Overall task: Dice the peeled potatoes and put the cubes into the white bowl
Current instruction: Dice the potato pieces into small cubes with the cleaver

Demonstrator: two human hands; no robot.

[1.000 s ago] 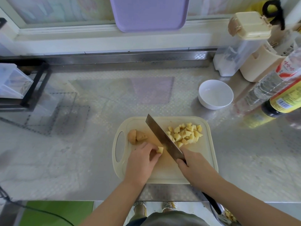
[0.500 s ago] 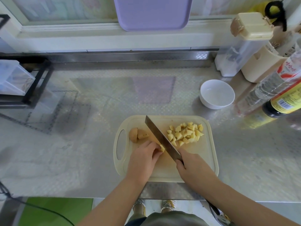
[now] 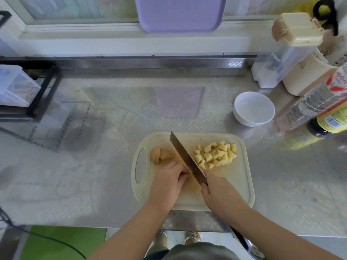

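A cream cutting board (image 3: 238, 186) lies at the counter's front edge. My right hand (image 3: 218, 192) grips the handle of a cleaver (image 3: 185, 158) whose blade runs diagonally across the board. My left hand (image 3: 168, 183) holds a small potato piece against the left side of the blade; the piece is mostly hidden under my fingers. A pile of yellow potato cubes (image 3: 216, 154) lies to the right of the blade. Two larger potato pieces (image 3: 159, 155) rest near the board's handle hole. The white bowl (image 3: 253, 109) stands empty behind the board to the right.
Oil and sauce bottles (image 3: 324, 113) lie or lean at the right edge. A beige container (image 3: 308, 79) and a clear lidded jar (image 3: 285, 51) stand at the back right. A black rack with clear boxes (image 3: 20, 91) occupies the left. A purple tray (image 3: 180, 14) leans against the window.
The cleaver has shifted left against the piece under my left hand, and my left fingers have closed over that piece. The cube pile has not moved.
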